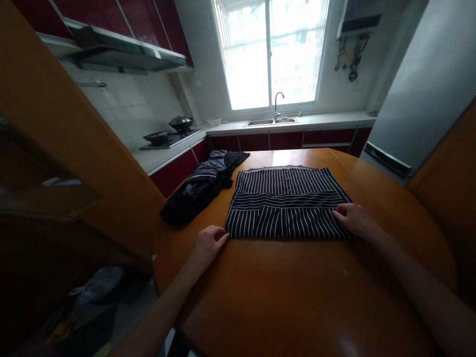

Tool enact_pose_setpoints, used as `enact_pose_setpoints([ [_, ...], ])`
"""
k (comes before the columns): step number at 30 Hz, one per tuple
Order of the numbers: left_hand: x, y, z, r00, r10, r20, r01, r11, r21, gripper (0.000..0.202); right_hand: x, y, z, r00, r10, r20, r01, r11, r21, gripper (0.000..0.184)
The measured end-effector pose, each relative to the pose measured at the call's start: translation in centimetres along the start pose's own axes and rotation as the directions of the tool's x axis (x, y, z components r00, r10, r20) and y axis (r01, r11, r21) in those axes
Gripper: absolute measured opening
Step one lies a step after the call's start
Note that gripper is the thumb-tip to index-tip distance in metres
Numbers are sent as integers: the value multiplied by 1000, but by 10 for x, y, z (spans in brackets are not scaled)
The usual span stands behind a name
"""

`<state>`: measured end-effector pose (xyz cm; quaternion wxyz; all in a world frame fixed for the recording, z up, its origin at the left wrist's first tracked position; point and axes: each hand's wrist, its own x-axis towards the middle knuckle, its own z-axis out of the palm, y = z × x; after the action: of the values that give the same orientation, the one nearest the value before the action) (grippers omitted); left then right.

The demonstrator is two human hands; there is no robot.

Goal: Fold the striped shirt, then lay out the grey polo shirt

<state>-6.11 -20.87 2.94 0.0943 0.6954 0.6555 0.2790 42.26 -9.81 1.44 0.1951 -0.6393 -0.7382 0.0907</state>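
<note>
A black garment with white stripes [284, 201] lies folded flat on the round wooden table [290, 297]. Its stripes run upright, with a crosswise band through the middle and small buttons near the top. My left hand [210, 243] pinches the garment's near left corner between thumb and fingertips. On the other side, my right hand [353, 218] has its fingers closed on the right edge, a little above the near corner. Left of the striped garment, a heap of black and grey clothing [204, 181] rests crumpled near the table's edge.
Behind the table runs a counter with a sink [260, 122] and tap [277, 104] under a bright window. A stove with a wok [181, 124] stands at the left. The fridge [416, 94] rises at the right. A pale plastic bag [100, 285] lies low at the left.
</note>
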Motion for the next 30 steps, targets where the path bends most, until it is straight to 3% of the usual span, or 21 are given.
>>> enact_pose_setpoints([
  [4, 0, 2, 0, 1000, -1, 12, 0, 1000, 29, 12, -3, -8, 0, 999, -46, 10, 46, 999, -14, 28],
  [8, -1, -1, 1, 1000, 2, 25, -4, 998, 69, 13, -11, -30, 4, 997, -59, -58, 51, 991, -123, 31],
  [13, -2, 0, 0, 999, 11, 36, -15, 991, 130, 14, -22, -62, 23, 981, -192, -8, 189, 975, -115, 33],
  [15, -3, 2, -1, 999, 19, 29, -23, 989, 149, 14, -26, -68, 33, 984, -179, 2, 178, 974, -138, 31],
  [20, -1, 2, -5, 999, 24, -40, -17, 985, 174, 14, -30, -71, 44, 989, -141, -40, 131, 970, -203, 27],
  [27, 4, -10, -19, 984, -14, -180, 45, 984, 172, 16, -31, -71, 42, 989, -144, -37, 133, 968, -214, 25],
  [30, 5, -13, -24, 981, -39, -187, 77, 978, 196, 17, -32, -72, 42, 988, -151, -31, 141, 968, -206, 25],
])
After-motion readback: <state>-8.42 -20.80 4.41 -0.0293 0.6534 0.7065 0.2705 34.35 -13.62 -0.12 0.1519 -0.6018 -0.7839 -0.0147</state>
